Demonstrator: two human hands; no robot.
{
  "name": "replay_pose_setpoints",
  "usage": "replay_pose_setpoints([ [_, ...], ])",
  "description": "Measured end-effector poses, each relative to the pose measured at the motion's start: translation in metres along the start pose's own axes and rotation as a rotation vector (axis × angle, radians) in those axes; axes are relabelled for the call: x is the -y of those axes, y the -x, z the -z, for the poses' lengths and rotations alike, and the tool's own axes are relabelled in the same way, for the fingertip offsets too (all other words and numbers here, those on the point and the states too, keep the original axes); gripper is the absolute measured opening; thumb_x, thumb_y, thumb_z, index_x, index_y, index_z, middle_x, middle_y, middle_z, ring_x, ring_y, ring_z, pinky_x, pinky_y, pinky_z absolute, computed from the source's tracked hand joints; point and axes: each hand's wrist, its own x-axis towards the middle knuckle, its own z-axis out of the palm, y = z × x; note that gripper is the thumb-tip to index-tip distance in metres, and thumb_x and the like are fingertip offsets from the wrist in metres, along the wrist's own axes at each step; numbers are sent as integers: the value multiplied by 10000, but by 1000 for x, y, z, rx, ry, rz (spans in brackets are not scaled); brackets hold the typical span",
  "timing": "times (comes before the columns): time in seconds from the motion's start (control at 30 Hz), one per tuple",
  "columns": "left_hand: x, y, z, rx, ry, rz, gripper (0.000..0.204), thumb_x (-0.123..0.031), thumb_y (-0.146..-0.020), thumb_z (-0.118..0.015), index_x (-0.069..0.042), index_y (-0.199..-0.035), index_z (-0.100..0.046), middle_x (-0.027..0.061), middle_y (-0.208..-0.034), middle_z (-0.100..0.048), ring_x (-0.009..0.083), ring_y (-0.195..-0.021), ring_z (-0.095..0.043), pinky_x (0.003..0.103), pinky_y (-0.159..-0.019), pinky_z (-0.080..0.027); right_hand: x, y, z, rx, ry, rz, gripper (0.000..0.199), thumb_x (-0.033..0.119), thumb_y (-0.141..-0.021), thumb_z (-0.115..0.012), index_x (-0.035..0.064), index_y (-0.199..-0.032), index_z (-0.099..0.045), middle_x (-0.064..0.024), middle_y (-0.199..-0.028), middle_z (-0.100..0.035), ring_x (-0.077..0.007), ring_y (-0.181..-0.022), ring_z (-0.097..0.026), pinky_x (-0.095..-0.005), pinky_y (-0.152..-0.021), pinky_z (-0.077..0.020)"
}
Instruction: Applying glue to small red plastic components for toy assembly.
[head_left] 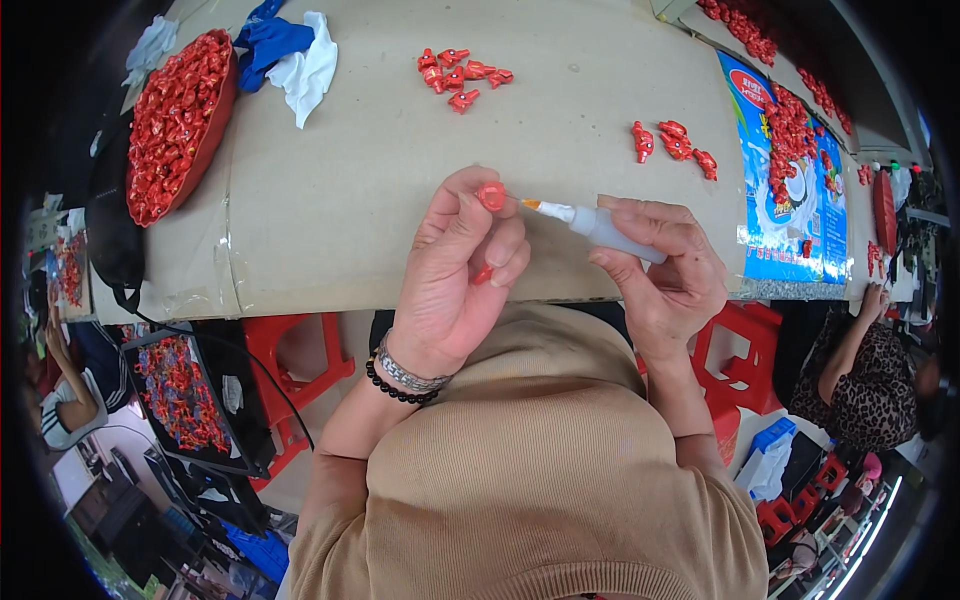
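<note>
My left hand [455, 265] is closed, pinching a small red plastic piece [491, 196] between thumb and forefinger. A second small red part [483, 274] shows under its curled fingers. In my right hand [668, 265] lies a white squeeze bottle [615, 234], held sideways with its orange-tipped nozzle toward the red piece. The fine tip reaches close to the piece; whether it touches I cannot tell. Beyond my hands sits a loose cluster of small red figures [462, 75]. A smaller group of red figures [675, 143] lies farther right.
A red tray [213, 150] heaped with red figures stands at the left, near blue and white cloths [275, 45]. More red pieces cover a blue printed sheet [755, 200] at the right. Red stools [285, 360] stand below the table. Other people [865, 380] sit at both sides.
</note>
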Motion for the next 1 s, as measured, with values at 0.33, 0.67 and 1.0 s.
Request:
replay_pose_setpoints([
  [0.33, 0, -1, 1, 5, 3, 3, 158, -177, -968, -502, -70, -1085, -514, 52, -932, -622, 88, -608, -380, 203, -506, -337, 2, 0, -1, 4, 18, -6, 256, -123, -620, -720, -43, -852, -646, -166, -905, -682, -221, -795, -659, -270, -642, -511],
  [0.67, 1, 1, -5, -42, -63, 14, 207, -222, -960, -519, -68, -1099, -526, 4, -818, -529, 85, -601, -364, 206, -501, -331, 6, -2, -3, -1, -4, 8, 267, -130, -620, -716, -47, -863, -644, -169, -911, -680, -224, -807, -660, -270, -648, -514],
  [1.0, 2, 2, 0, -6, -51, 31, 226, -214, -957, -535, -53, -1115, -549, 1, -832, -536, 83, -607, -418, 225, -513, -345, 6, -2, -4, 20, 6, 14, 255, -122, -628, -721, -36, -858, -652, -160, -904, -681, -217, -786, -655, -271, -642, -515],
])
